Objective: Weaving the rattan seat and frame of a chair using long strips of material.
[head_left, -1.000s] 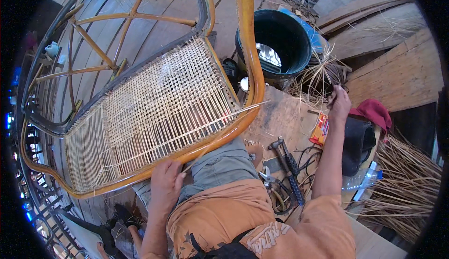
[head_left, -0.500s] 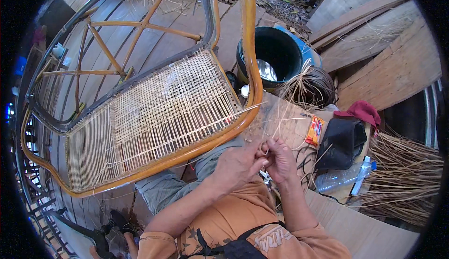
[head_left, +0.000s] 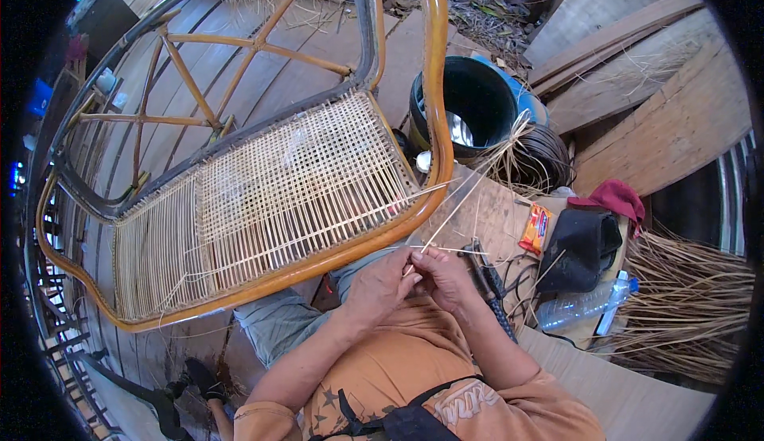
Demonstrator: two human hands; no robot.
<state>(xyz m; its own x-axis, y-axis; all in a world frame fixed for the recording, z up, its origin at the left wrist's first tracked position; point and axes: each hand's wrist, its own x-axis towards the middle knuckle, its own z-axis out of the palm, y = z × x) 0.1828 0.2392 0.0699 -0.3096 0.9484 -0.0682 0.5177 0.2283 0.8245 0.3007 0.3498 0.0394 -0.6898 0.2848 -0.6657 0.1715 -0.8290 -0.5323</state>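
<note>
An orange short-sleeved cloth T-shirt (head_left: 414,349) is showing dark star prints (head_left: 325,399) and pale lettering (head_left: 469,403), a black fabric strap (head_left: 410,423) is crossing its front, and grey cloth trousers (head_left: 278,323) are wrinkling.

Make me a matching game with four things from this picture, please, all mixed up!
1. Cane strip
2. Bottle
3. Small packet
4. Bucket

A. Clear, with a blue cap
B. Round and dark inside
C. At the fingertips of the left hand and right hand
D. Mostly orange

Right pairs: 1-C, 2-A, 3-D, 4-B
</note>
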